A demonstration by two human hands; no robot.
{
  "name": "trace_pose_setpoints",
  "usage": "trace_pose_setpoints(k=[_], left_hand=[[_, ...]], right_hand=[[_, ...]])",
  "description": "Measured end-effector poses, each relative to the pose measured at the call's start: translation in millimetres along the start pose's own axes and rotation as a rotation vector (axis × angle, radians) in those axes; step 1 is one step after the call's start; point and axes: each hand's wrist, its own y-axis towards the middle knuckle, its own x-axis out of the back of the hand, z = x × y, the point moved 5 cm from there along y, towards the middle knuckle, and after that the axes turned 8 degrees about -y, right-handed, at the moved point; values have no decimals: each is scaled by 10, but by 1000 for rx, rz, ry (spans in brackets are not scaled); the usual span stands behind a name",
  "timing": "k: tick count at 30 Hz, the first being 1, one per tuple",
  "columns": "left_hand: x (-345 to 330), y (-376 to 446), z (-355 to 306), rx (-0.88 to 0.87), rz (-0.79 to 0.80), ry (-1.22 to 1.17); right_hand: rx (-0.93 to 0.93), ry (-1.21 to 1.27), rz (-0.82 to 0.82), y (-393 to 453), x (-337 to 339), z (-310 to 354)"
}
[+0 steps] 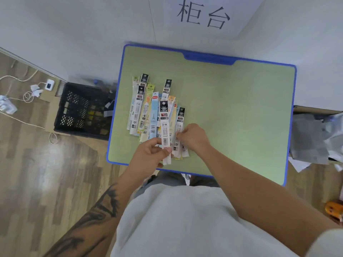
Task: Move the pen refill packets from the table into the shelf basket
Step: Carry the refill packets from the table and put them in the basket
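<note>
On the floor at the far left lie white cables (27, 93), and beside the tabletop (241, 108) stands a black crate (81, 110) with latticed walls; whether this is the basket meant I cannot tell.

The pen refill packets (148, 106) lie fanned in a loose, overlapping heap on the left half of the green tabletop, their near ends reaching toward its front edge.

The left hand (148, 154) comes in from below with a tattooed forearm, fingers curled, pinching the lower end of one white packet (164, 127) that lies on top of the heap. Just right of it, the right hand (193, 138) has its fingers bent down and pinching among the near ends of the right-hand packets.

The likely trouble is slippage: the sleeves look slick and stacked, so lifting a bunch by the ends alone could let some slide out, fall off the front edge, or scatter the heap.
</note>
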Motion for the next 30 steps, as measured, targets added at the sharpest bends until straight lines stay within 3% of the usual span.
trace_pose_setpoints(k=[8, 16, 22, 30], left_hand=[[224, 130, 32, 32, 96, 81], [-35, 293, -44, 45, 249, 308], [-387, 221, -49, 19, 313, 450], [-1022, -124, 203, -11, 368, 585]], right_hand=[[-82, 190, -153, -58, -102, -134], [-137, 453, -327, -188, -139, -597], [-126, 396, -458, -332, -112, -924], [-55, 995, -431, -938, -103, -1617]])
